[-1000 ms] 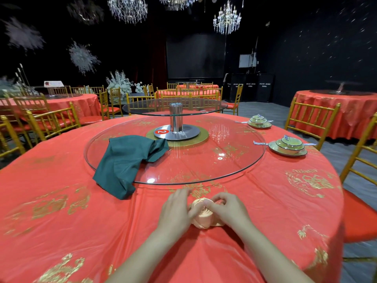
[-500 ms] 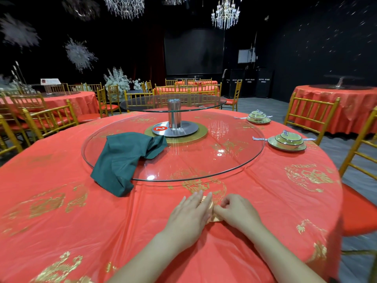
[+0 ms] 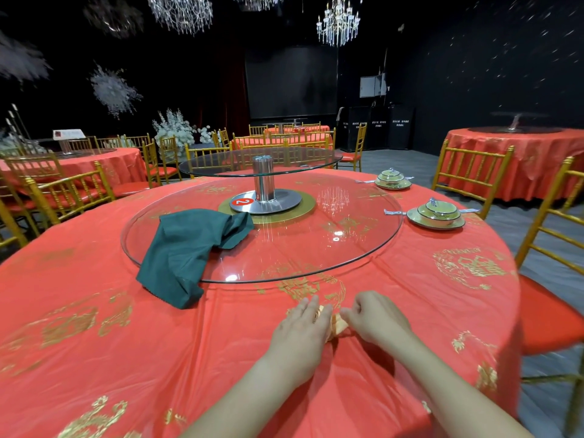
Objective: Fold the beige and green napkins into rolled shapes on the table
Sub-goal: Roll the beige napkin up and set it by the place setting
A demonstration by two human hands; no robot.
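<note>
The rolled beige napkin [image 3: 338,325] lies on the red tablecloth [image 3: 94,343] near the table's front edge, mostly hidden between my hands. My left hand [image 3: 303,330] lies flat over its left side with straight fingers. My right hand [image 3: 376,317] pinches its right end with curled fingers. The green napkin [image 3: 186,248] lies crumpled and loose to the far left, half on the glass turntable [image 3: 363,245] and half hanging onto the cloth.
A steel post carries a smaller glass shelf [image 3: 262,161] at the turntable's centre. Two stacked place settings [image 3: 436,213] [image 3: 392,180] sit at the far right of the table. Gold chairs [image 3: 467,172] ring the table, one close at the right edge.
The upright roll held between both hands a second ago now lies pressed down under my left hand. The hands have shifted slightly right and away from me.
</note>
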